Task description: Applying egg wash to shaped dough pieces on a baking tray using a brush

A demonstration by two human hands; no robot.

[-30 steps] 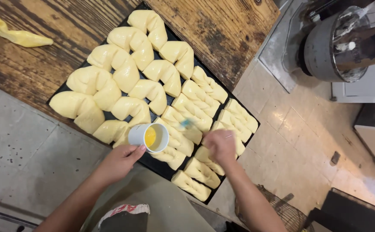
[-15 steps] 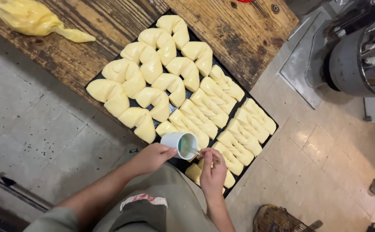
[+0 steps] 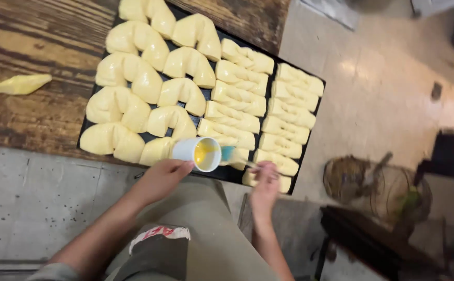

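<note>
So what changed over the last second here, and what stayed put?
The right hand carried the brush from mid-tray dough down to the cup's mouth, then out again over the near row. The left hand kept hold of the white cup of yellow wash throughout, shifting slightly nearer. Dough pieces, black tray and the yellow piping bag stayed where they were.

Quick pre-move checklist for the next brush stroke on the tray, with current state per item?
1. Cup held: ok. Left hand grips the white cup from behind.
2. Yellow wash left in the cup: ok, some shows inside, though depth cannot be told.
3. Brush held: ok. Right hand holds the brush, bristles right beside the cup's mouth.
4. Brush loaded: cannot tell, bristles are blurred.
5. Tray seated: not ok. Its right corner hangs past the edge of the wooden table.
6. Dough pieces all coated: cannot tell from gloss alone.
</note>
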